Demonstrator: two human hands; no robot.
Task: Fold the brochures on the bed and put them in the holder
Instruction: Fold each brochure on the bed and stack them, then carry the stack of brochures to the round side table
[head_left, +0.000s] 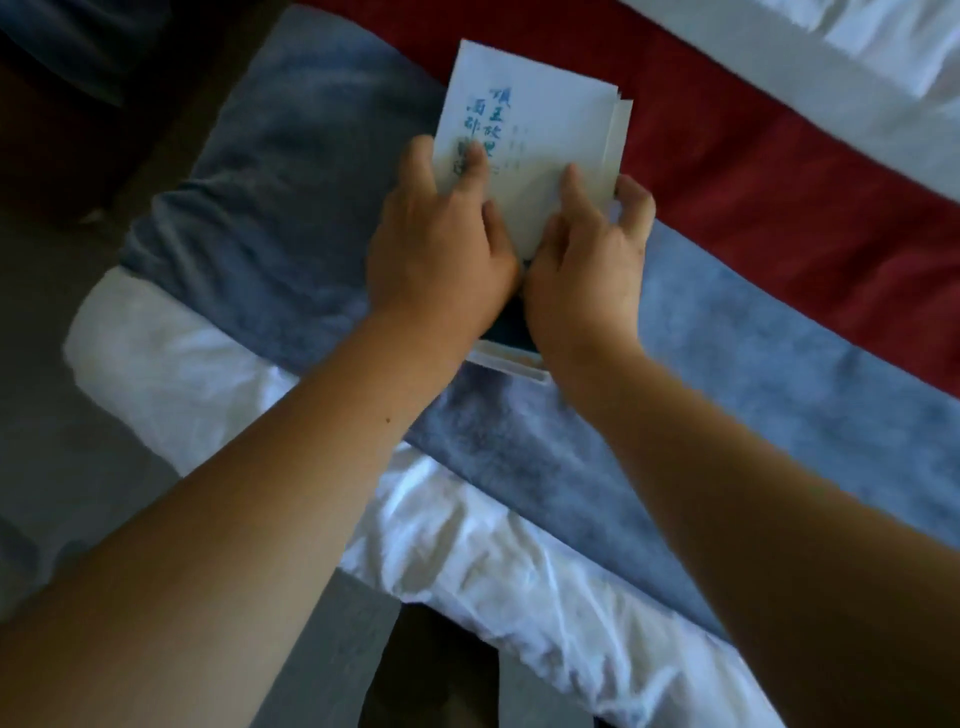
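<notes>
Bedding (467, 545) fills the view; at centre a stack of folded brochures (530, 119) stands, lower end hidden by hands, clear holder (511, 366) at its 6 o'clock. The left hand (441, 249) at 8 and right hand (587, 260) at 4 o'clock pinch its edges. Light, slippery sheets probably fan; squeeze both sides. Grey-blue blanket (291, 208) beneath.

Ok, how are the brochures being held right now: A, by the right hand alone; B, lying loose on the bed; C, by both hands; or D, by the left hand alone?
C: the left hand and the right hand both grip the lower end of the brochures.
</notes>
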